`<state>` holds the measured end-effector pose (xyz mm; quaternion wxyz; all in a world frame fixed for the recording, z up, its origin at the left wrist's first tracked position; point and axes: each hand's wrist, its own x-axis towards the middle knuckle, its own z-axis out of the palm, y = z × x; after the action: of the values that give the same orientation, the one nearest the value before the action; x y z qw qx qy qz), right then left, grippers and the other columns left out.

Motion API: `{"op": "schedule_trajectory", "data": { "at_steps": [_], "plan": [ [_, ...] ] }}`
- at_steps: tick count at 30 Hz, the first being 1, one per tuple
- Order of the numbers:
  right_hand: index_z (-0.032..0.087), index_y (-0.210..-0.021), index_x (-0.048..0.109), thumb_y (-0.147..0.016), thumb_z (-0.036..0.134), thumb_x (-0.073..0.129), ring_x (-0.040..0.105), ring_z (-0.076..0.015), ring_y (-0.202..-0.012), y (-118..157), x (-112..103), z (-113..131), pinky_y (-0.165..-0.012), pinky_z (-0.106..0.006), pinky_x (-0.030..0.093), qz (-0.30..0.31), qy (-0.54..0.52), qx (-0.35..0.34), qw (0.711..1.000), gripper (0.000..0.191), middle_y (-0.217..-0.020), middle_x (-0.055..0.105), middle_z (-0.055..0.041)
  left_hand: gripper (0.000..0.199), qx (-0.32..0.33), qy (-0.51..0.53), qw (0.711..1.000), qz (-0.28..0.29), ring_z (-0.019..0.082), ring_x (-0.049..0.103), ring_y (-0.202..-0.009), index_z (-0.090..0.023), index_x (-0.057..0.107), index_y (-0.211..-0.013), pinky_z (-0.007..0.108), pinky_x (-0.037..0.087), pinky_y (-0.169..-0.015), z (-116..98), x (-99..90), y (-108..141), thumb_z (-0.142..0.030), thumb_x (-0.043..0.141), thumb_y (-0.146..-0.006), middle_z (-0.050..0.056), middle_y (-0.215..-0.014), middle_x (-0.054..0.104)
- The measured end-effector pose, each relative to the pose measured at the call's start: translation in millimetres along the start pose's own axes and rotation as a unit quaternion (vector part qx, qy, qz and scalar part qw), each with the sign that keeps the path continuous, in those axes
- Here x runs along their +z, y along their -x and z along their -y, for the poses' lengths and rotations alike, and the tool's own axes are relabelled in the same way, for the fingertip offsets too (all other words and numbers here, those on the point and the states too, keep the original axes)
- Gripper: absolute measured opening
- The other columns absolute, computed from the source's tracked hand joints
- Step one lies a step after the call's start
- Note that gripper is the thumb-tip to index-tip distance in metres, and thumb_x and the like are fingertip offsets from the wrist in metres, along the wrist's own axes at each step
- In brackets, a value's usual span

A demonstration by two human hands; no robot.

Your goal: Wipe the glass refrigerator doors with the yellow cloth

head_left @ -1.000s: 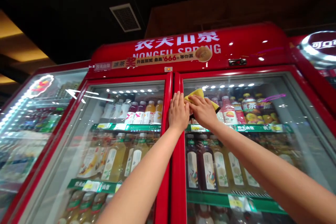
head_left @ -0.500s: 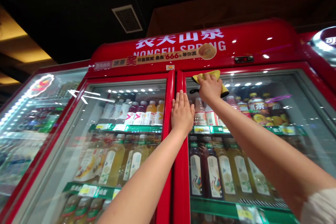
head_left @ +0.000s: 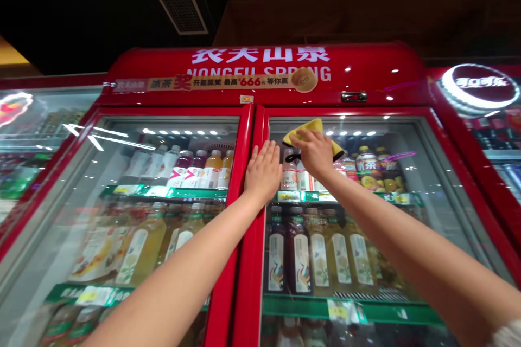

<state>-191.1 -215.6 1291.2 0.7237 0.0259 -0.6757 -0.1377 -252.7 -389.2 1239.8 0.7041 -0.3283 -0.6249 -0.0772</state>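
Observation:
My left hand [head_left: 264,171] lies flat against the red door frame [head_left: 249,260] where the two fridge doors meet, its fingers stretched upward and holding nothing. Near the top of the right glass door [head_left: 411,238], my right hand [head_left: 315,153] presses a yellow cloth [head_left: 311,126] to the pane. The cloth has a dark edge, and a black loop [head_left: 292,158] sticks out at its left. My fingers cover part of the cloth. Behind the glass stand several juice bottles [head_left: 301,260] and iced tea bottles [head_left: 366,165] on shelves with green price strips.
Above the doors runs a red header [head_left: 260,65] with lit lettering, a promotional strip [head_left: 220,82] and a small display [head_left: 354,97]. Other drink fridges adjoin on both sides, one with a round lit sign [head_left: 480,87]. A vent [head_left: 181,10] is in the dark ceiling.
The view has turned, so the fridge appears more level and further left. My right hand and the cloth are slightly lower on the glass. My left hand stays on the door frame.

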Motion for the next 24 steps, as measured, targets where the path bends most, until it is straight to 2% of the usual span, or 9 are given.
{"op": "schedule_trajectory", "data": {
  "at_steps": [2,4,7,9,10,13,16,20,24],
  "plan": [
    [0.038,-0.135,0.065,-0.097,0.015,0.04,0.049,-0.0274,-0.137,-2.0,-1.9,-9.6,-0.103,-0.046,0.04,0.025,-0.013,-0.058,0.998,0.051,-0.147,0.06,0.0016,0.057,0.004,-0.002,1.0,0.001,0.026,0.029,-0.155,-0.01,0.043,-0.153,0.052,0.017,-0.129,-1.2,-0.9,-3.7,-0.024,0.038,-0.098,0.015,-0.161,0.042],
    [0.037,-0.139,0.062,-0.098,0.016,0.037,0.046,-0.0258,-0.141,-10.9,-4.8,-26.2,-0.107,-0.047,0.038,0.032,-0.015,-0.062,0.997,0.052,-0.151,0.057,0.0025,0.057,0.01,-0.007,1.0,0.011,0.026,0.031,-0.154,-0.01,0.045,-0.151,0.053,0.017,-0.129,-4.8,-2.7,-7.3,-0.023,0.039,-0.096,0.015,-0.16,0.044],
    [0.031,-0.146,0.054,-0.1,0.02,0.036,0.043,-0.0292,-0.144,-15.7,-8.2,-47.9,-0.109,-0.052,0.037,-0.006,0.005,0.047,0.999,0.051,-0.155,0.052,-0.0044,0.056,0.03,-0.012,0.999,0.044,0.027,0.031,-0.154,-0.008,0.047,-0.149,0.05,0.02,-0.128,-14.7,-4.8,-10.9,-0.022,0.04,-0.096,0.016,-0.161,0.042],
    [0.026,-0.15,0.05,-0.1,0.025,0.039,0.041,-0.0359,-0.145,-6.9,-8.0,-50.9,-0.106,-0.057,0.038,-0.029,0.02,0.116,0.993,0.051,-0.157,0.049,-0.0123,0.056,0.033,-0.008,0.998,0.053,0.027,0.029,-0.155,-0.009,0.046,-0.15,0.049,0.023,-0.127,-23.2,-3.0,-12.8,-0.022,0.041,-0.096,0.015,-0.163,0.039],
    [0.025,-0.151,0.049,-0.1,0.029,0.041,0.04,-0.0385,-0.145,-0.6,-7.4,-49.5,-0.105,-0.059,0.039,-0.031,0.028,0.123,0.992,0.051,-0.158,0.046,-0.0148,0.057,0.031,-0.004,0.998,0.053,0.027,0.028,-0.155,-0.009,0.044,-0.151,0.049,0.024,-0.127,-27.7,-0.7,-14.2,-0.022,0.041,-0.096,0.015,-0.164,0.038],
    [0.033,-0.152,0.048,-0.102,0.034,0.042,0.039,-0.0372,-0.146,10.4,-6.7,-47.8,-0.106,-0.059,0.039,-0.009,0.042,0.045,0.998,0.051,-0.162,0.042,-0.0118,0.058,0.019,0.009,0.999,0.049,0.029,0.027,-0.155,-0.01,0.042,-0.152,0.052,0.026,-0.126,-43.1,10.7,-21.4,-0.022,0.041,-0.096,0.016,-0.165,0.035],
    [0.039,-0.15,0.048,-0.102,0.029,0.038,0.039,-0.0306,-0.147,0.1,-11.5,-70.8,-0.109,-0.055,0.04,0.02,0.041,-0.025,0.999,0.05,-0.161,0.043,-0.0055,0.058,0.01,0.016,0.998,0.059,0.029,0.026,-0.156,-0.01,0.04,-0.153,0.053,0.026,-0.125,-61.3,22.9,-32.3,-0.021,0.04,-0.096,0.018,-0.166,0.032],
    [0.033,-0.151,0.049,-0.101,0.026,0.04,0.039,-0.034,-0.147,-5.4,-20.6,-120.4,-0.113,-0.058,0.036,0.008,0.044,0.013,0.999,0.051,-0.16,0.045,-0.0099,0.059,-0.008,0.019,0.998,0.056,0.029,0.025,-0.156,-0.009,0.037,-0.154,0.052,0.026,-0.125,-82.0,30.0,-42.2,-0.023,0.041,-0.097,0.019,-0.166,0.029],
    [0.03,-0.15,0.05,-0.1,0.025,0.043,0.044,-0.0381,-0.143,32.1,-21.4,-132.8,-0.11,-0.061,0.038,-0.025,0.05,0.049,0.997,0.052,-0.157,0.047,-0.0138,0.059,0.002,0.03,0.999,0.037,0.028,0.023,-0.157,-0.013,0.036,-0.155,0.052,0.024,-0.126,-95.5,31.5,-43.1,-0.024,0.04,-0.098,0.015,-0.168,0.028]
  ]
}}
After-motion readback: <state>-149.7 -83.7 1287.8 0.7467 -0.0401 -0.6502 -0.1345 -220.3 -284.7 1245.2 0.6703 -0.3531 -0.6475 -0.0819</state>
